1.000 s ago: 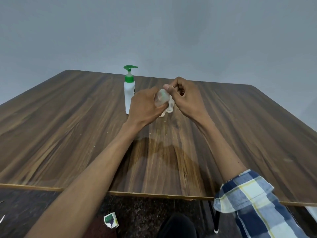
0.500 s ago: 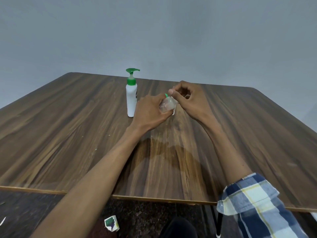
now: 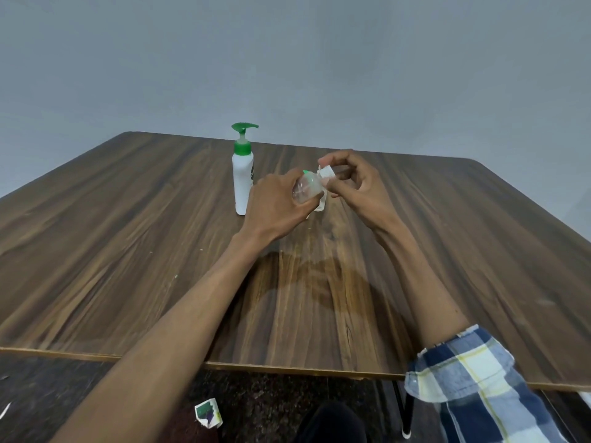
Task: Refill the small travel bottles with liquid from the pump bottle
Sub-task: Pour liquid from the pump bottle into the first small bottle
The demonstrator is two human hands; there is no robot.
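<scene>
My left hand (image 3: pixel 278 206) grips a small clear travel bottle (image 3: pixel 306 189), tilted with its neck toward the right, above the middle of the wooden table (image 3: pixel 128 238). My right hand (image 3: pixel 355 183) pinches the bottle's white cap (image 3: pixel 327 172) between thumb and fingers, just clear of the neck. Behind the held bottle, part of another small white bottle (image 3: pixel 320 204) shows on the table, mostly hidden. The white pump bottle (image 3: pixel 243 182) with a green pump head stands upright just left of my left hand.
The table's near edge (image 3: pixel 287 367) runs across the lower view, with dark floor below. A small green and white paper scrap (image 3: pixel 208 417) lies on the floor. A grey wall stands behind the table.
The white cap has come away from the bottle's neck in my right hand. Both hands have stayed over the same spot by the pump bottle.
</scene>
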